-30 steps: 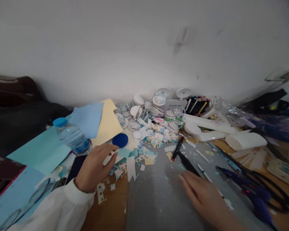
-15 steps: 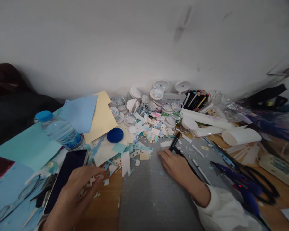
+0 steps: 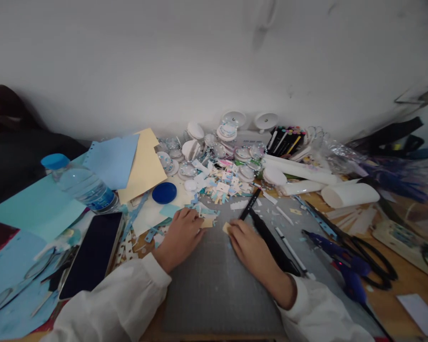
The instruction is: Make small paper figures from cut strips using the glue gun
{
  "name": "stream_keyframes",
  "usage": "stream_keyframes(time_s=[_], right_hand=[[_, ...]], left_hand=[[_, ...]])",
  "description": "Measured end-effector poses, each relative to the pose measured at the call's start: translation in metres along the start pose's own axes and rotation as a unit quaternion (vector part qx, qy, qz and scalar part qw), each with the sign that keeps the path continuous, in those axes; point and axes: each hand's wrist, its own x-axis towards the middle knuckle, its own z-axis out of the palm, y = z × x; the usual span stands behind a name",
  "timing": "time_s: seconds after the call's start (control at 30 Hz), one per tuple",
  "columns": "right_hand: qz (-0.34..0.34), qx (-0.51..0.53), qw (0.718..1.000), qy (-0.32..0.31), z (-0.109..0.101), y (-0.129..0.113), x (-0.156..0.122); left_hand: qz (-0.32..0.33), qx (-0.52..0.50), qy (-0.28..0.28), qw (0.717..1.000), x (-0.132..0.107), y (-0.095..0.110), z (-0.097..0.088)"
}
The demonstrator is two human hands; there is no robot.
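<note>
My left hand (image 3: 181,237) is bent over a heap of paper scraps (image 3: 204,209), its fingers curled together on them. A pale yellow paper scrap (image 3: 207,223) lies by its fingertips. On the grey cutting mat (image 3: 221,294), my right hand (image 3: 251,244) is closed, with a small yellow paper piece (image 3: 227,228) at its fingertips. A black pen (image 3: 250,204) sticks out beyond the same fingers; whether they grip it is hidden. Right of that hand lie a thick black tool (image 3: 271,242) and a white pen (image 3: 291,249).
A phone (image 3: 92,256), a water bottle (image 3: 87,190) and a blue lid (image 3: 164,193) are on the left. Small cut paper figures (image 3: 223,185) and white round pieces (image 3: 191,149) fill the back. At right lie a blue glue gun (image 3: 342,261), black-handled scissors (image 3: 374,261) and a white roll (image 3: 349,194).
My left hand has moved from beside the phone, right and forward, onto the scraps. My right hand has shifted slightly left, and a yellow piece now shows at its fingertips. The view has shifted slightly.
</note>
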Motion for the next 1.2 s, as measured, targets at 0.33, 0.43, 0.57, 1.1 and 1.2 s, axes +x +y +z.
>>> stream_keyframes(time_s=[0.33,0.43,0.57,1.1,1.2], right_hand=[[0.041,0.103,0.992,0.061,0.008,-0.001,0.0],[0.053,0.141,0.986,0.073,0.012,0.001,0.0],[0.069,0.186,0.977,0.081,0.016,0.006,0.001],[0.107,0.162,0.979,0.068,0.003,0.005,0.0],[0.129,0.126,0.981,0.065,0.006,0.007,0.0]], left_hand=[[0.0,-0.015,-0.007,1.0,0.027,-0.006,0.01],[-0.002,-0.058,0.004,0.998,0.027,-0.005,0.002],[-0.025,-0.129,0.03,0.991,0.009,0.002,-0.017],[-0.112,-0.316,0.096,0.937,-0.069,0.023,0.005],[-0.107,-0.333,0.124,0.929,-0.07,0.017,0.003]])
